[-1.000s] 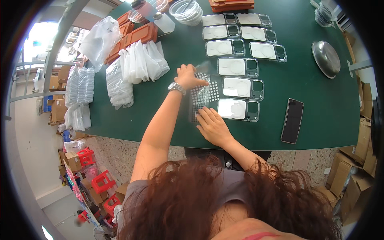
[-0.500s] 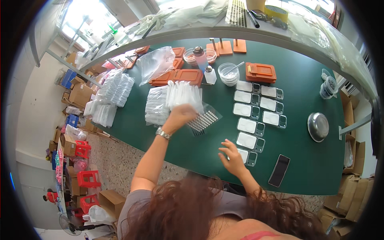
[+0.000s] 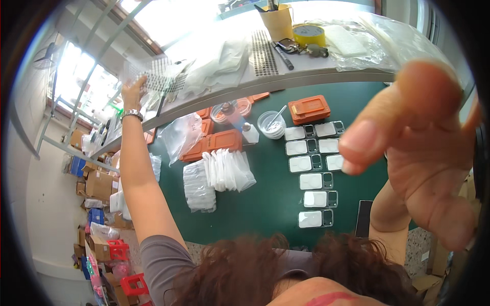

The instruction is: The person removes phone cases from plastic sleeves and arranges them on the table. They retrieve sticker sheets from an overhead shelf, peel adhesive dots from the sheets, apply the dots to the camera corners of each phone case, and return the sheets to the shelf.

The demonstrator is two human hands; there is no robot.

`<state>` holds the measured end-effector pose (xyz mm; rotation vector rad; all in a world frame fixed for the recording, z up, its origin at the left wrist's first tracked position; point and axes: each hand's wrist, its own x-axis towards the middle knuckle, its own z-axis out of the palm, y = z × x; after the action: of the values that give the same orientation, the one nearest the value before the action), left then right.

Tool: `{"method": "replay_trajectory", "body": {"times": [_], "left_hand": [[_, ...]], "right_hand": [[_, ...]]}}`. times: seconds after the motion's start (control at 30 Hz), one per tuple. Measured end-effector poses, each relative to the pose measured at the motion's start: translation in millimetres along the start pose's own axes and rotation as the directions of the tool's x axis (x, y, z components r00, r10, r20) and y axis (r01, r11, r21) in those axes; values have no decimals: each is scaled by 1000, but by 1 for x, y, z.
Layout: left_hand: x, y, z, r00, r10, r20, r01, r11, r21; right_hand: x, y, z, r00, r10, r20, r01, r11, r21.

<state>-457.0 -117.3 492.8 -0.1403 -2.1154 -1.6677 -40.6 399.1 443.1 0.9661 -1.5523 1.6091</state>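
My left hand (image 3: 133, 93), with a metal watch on the wrist, reaches to the left end of the raised shelf. Its fingers are closed on the edge of a clear sheet of round dot stickers (image 3: 168, 74). Close to the camera, my right hand (image 3: 426, 148) is raised with its palm showing and its fingers apart; I see nothing in it. Behind and below it, clear phone cases (image 3: 312, 219) with white inserts lie in two columns on the green table (image 3: 255, 214). The right hand hides part of the right column.
Stacked plastic sleeves (image 3: 199, 188) lie left of the cases, near orange boxes (image 3: 219, 144), a clear tub (image 3: 271, 125) and a bottle (image 3: 232, 115). A phone (image 3: 363, 218) lies at the near right. The shelf (image 3: 245, 86) carries a yellow cup (image 3: 276, 24) and tape (image 3: 309, 34).
My left hand has moved from the table up to the shelf with the dot sticker sheet. My right hand has risen from the table toward the camera. The view has tilted up.
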Motion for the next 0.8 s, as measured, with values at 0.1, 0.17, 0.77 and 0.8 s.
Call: {"method": "replay_trajectory", "body": {"times": [0.1,0.17,0.77,0.8], "left_hand": [[58,-66,-29,964,240,-112,-75,653,754],[48,-77,6,990,87,-109,61,434,899],[-220,157,6,529,844,-90,-734,509,450],[-226,160,9,520,850,-87,-753,504,423]], "right_hand": [[-2,-6,-18,999,-36,3,36,999,-26],[-17,-17,-28,1000,-11,10,12,996,-86],[27,5,0,985,117,124,-101,987,-124],[20,-2,2,986,122,113,-108,986,-126]]}}
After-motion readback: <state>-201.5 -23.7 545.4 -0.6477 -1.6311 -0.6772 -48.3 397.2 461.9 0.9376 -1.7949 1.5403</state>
